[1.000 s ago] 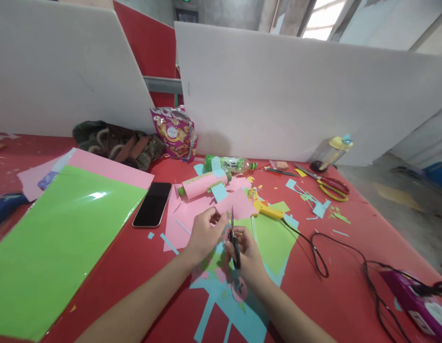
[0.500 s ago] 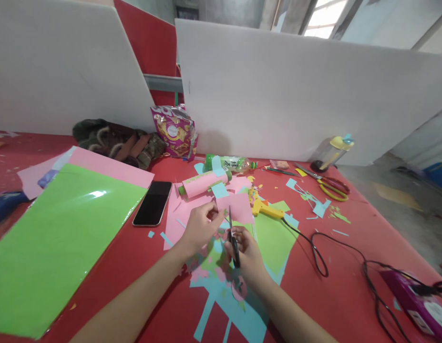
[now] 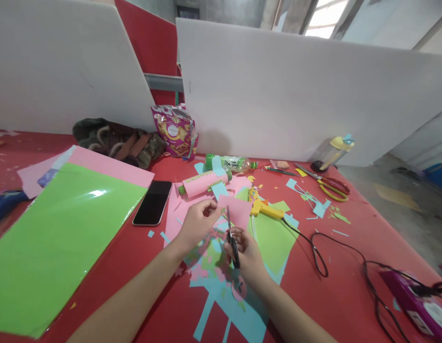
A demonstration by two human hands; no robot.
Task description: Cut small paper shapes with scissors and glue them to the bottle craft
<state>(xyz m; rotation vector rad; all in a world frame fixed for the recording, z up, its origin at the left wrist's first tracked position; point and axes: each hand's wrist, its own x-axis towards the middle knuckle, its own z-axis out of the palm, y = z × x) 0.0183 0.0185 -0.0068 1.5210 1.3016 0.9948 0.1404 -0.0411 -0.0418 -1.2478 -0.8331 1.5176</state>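
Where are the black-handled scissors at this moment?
In the head view, the black-handled scissors are a little below centre, held in the right hand, just to the right of the left hand, with blades pointing away from the person.

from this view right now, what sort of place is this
Probably a craft work area: the right hand holds black-handled scissors, and a yellow glue gun and coloured paper scraps lie on the red table.

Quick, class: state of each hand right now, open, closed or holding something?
Left hand: closed, pinching a small green scrap.
Right hand: closed, holding black-handled scissors.
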